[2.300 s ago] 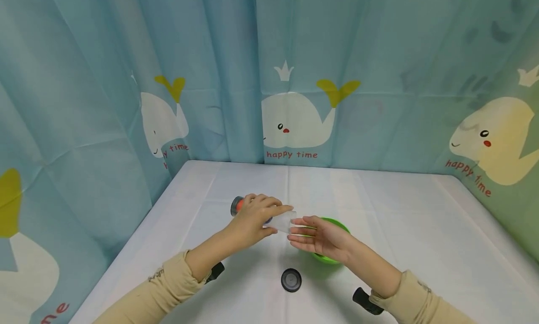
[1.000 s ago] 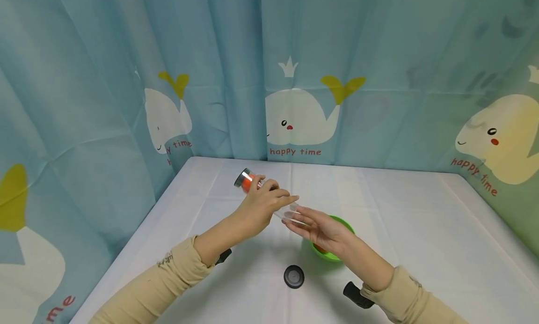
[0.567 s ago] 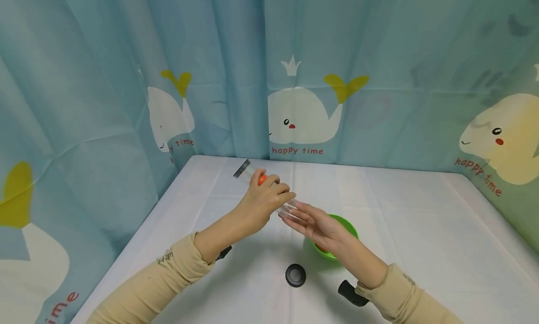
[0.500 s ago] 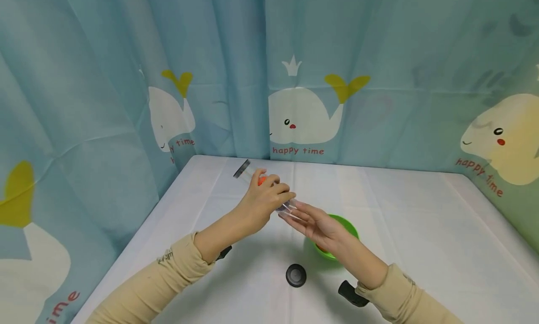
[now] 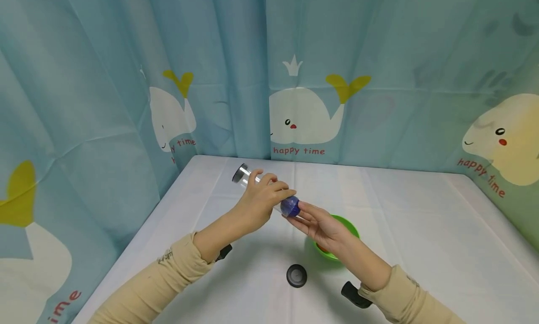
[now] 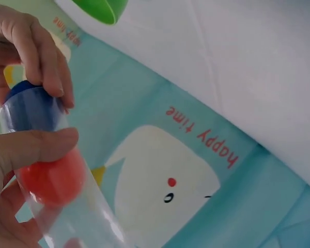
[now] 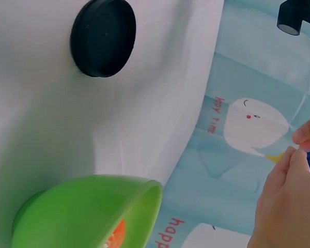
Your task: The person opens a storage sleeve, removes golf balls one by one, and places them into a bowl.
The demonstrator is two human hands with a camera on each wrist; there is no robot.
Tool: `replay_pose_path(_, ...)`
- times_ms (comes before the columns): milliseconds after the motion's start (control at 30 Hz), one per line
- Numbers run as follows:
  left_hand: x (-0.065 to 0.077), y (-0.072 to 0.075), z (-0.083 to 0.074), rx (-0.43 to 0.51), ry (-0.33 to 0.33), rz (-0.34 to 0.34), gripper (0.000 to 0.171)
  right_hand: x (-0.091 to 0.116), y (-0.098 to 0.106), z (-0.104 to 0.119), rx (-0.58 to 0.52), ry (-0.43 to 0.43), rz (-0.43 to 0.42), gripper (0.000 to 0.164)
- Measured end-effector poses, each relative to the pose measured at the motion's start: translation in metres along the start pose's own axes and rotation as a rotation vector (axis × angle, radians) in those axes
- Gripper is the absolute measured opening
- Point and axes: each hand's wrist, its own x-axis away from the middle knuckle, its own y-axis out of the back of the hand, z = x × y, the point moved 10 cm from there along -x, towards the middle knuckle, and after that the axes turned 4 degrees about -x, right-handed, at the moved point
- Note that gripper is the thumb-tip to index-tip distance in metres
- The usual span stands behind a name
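Note:
My left hand (image 5: 261, 202) grips a clear plastic tube (image 6: 101, 222) with a dark closed end, tilted with its mouth down toward my right hand (image 5: 320, 223). A blue ball (image 5: 290, 206) sits at the mouth, partly sticking out. The right hand's fingers and thumb curl around the ball's exposed end in the left wrist view. Behind the blue ball, an orange-red ball (image 6: 54, 178) lies inside the tube beneath my left thumb; my left hand covers it in the head view. Part of the blue ball also shows beyond the right hand in the right wrist view.
A green bowl (image 5: 346, 224) stands below my right forearm, with something orange (image 7: 116, 235) inside. A round black lid (image 5: 296, 276) lies on the white-covered table (image 5: 412, 230) in front. Black wrist devices (image 5: 355, 295) hang at both wrists. A blue whale-print curtain (image 5: 227, 80) borders the table.
The tube has been tipped, its closed end rising away from the table. Its balls have slid toward the mouth, and the blue one now meets my right fingers.

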Motion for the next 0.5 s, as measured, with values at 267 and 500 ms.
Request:
replay_pose_path(267, 0.006, -0.008, 0.011, 0.122, 0.079, 0.052, 0.051, 0.003, 0.004, 0.003, 0.06, 0.01, -0.012, 0.061)
replay_pose_path(500, 0.011, -0.015, 0.017, 0.189, 0.114, 0.069, 0.055, 0.006, 0.006, 0.008, 0.077, 0.016, 0.009, 0.053)
